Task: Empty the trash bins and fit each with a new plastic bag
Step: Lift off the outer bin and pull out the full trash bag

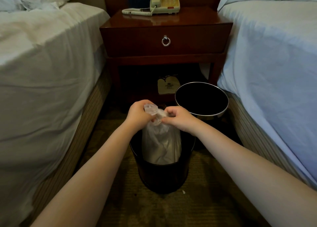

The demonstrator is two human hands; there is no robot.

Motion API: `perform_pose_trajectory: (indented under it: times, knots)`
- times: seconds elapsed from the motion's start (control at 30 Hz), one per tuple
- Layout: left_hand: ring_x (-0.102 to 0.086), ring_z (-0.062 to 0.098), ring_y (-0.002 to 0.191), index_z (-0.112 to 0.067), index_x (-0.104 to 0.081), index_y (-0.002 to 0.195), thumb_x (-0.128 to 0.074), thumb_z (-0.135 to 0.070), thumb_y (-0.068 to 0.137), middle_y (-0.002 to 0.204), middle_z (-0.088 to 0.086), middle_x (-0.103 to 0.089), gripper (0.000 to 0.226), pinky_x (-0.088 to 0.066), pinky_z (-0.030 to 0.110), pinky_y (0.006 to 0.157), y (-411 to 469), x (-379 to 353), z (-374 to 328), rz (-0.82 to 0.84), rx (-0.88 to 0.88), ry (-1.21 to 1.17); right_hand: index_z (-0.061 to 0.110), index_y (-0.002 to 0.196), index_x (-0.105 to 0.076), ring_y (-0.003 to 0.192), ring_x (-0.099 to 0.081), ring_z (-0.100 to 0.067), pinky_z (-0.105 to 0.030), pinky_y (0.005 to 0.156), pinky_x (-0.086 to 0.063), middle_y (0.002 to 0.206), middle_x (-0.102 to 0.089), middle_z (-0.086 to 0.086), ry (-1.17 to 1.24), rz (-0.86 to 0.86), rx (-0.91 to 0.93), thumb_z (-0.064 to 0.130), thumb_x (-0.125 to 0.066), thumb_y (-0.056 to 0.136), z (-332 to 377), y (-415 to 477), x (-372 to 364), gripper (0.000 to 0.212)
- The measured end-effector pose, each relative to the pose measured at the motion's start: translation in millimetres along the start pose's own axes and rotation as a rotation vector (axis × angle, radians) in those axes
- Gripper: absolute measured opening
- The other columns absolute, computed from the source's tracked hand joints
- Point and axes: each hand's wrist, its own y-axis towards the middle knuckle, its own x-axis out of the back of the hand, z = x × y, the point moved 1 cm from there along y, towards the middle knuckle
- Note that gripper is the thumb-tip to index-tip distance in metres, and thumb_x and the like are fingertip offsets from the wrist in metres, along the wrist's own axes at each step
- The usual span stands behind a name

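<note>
A dark round trash bin (161, 177) stands on the carpet between two beds. A clear plastic bag (161, 146) with pale contents sticks up out of it, its neck bunched together. My left hand (139, 114) grips the bunched top from the left. My right hand (178, 118) pinches the same neck from the right, close against the left hand. A second dark bin (201, 99) with a metal rim stands behind and to the right, its inside black with no bag visible.
A dark wooden nightstand (164, 38) with a ring-pull drawer stands straight ahead, a corded telephone (163, 5) on top. A pale cloth item (168, 86) sits in the shelf below. Beds (42, 72) (274, 55) flank the narrow carpet aisle on both sides.
</note>
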Motion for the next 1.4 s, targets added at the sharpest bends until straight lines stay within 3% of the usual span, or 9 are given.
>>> perform_pose_trajectory:
  times: [0.13,0.33,0.43,0.53,0.7,0.87,0.97,1.17,1.4]
  knots:
    - [-0.063,0.016,0.100,-0.011,-0.066,0.113,-0.071,-0.013,0.083,0.103,0.002,-0.067,0.031,-0.054,0.034,0.087,-2,5,4,0.081,0.064,-0.204,0.019,0.069,-0.053,0.071,-0.054,-0.014,-0.029,0.069,-0.045,0.071,-0.054,0.001,-0.050,-0.033,0.033,0.017,-0.068,0.087,-1,-1,4,0.024]
    - [-0.065,0.015,0.099,-0.017,-0.069,0.098,-0.068,-0.008,0.085,0.099,0.003,-0.070,0.016,-0.053,0.030,0.086,-3,7,3,0.040,0.053,-0.333,0.016,0.073,-0.058,0.076,-0.057,-0.024,-0.039,0.072,-0.047,0.077,-0.056,-0.007,0.000,0.051,0.013,0.022,-0.069,0.087,-5,1,-2,0.018]
    - [-0.065,0.013,0.099,-0.016,-0.071,0.098,-0.071,-0.010,0.082,0.100,0.002,-0.070,0.017,-0.054,0.032,0.088,-2,8,2,0.106,0.033,-0.350,0.010,0.090,-0.062,0.079,-0.056,-0.021,-0.033,0.073,-0.044,0.083,-0.059,-0.008,0.149,-0.167,-0.036,0.028,-0.063,0.091,-6,2,2,0.018]
    - [-0.061,0.011,0.102,-0.021,-0.072,0.090,-0.075,-0.013,0.079,0.104,-0.004,-0.065,0.014,-0.053,0.027,0.086,0,8,2,0.148,-0.020,-0.289,0.017,0.115,-0.058,0.096,-0.058,-0.019,-0.032,0.084,-0.047,0.106,-0.059,-0.004,0.142,-0.369,0.008,0.019,-0.058,0.093,-5,2,13,0.022]
    - [-0.049,0.010,0.089,-0.033,-0.070,0.080,-0.077,-0.015,0.076,0.093,-0.008,-0.047,0.020,-0.041,0.018,0.073,-1,8,-1,0.188,-0.115,-0.107,0.022,0.138,-0.054,0.138,-0.032,-0.015,-0.029,0.112,-0.024,0.149,-0.040,-0.001,-0.185,-0.070,0.089,0.012,-0.051,0.098,3,3,20,0.041]
    - [-0.059,0.006,0.089,-0.027,-0.072,0.087,-0.075,-0.017,0.079,0.095,-0.006,-0.057,0.013,-0.049,0.015,0.069,-4,10,-2,0.229,-0.088,-0.166,0.013,0.104,-0.071,0.105,-0.059,-0.024,-0.036,0.092,-0.045,0.108,-0.065,-0.007,-0.090,0.136,-0.030,0.027,-0.054,0.098,0,2,10,0.023]
    - [-0.062,0.007,0.094,-0.022,-0.072,0.090,-0.073,-0.017,0.081,0.099,-0.005,-0.064,0.010,-0.053,0.021,0.077,-7,13,3,0.163,-0.039,-0.161,0.021,0.079,-0.060,0.083,-0.059,-0.022,-0.034,0.075,-0.047,0.083,-0.060,-0.001,-0.118,0.083,-0.029,0.023,-0.051,0.099,-1,3,8,0.022]
    - [-0.065,0.013,0.090,-0.014,-0.070,0.086,-0.069,-0.011,0.085,0.089,0.001,-0.068,0.003,-0.052,0.026,0.077,-8,21,13,0.128,0.037,-0.121,0.014,0.090,-0.057,0.075,-0.061,-0.021,-0.043,0.073,-0.053,0.079,-0.063,-0.005,-0.243,-0.140,0.084,0.025,-0.050,0.100,-3,0,8,0.016]
    - [-0.062,0.016,0.078,-0.015,-0.064,0.077,-0.066,-0.013,0.088,0.082,0.007,-0.065,0.011,-0.050,0.024,0.067,-5,22,23,0.037,0.015,0.104,0.013,0.102,-0.053,0.079,-0.057,-0.019,-0.033,0.066,-0.047,0.087,-0.061,-0.001,-0.661,-0.230,0.258,0.026,-0.046,0.101,-9,-4,14,0.015]
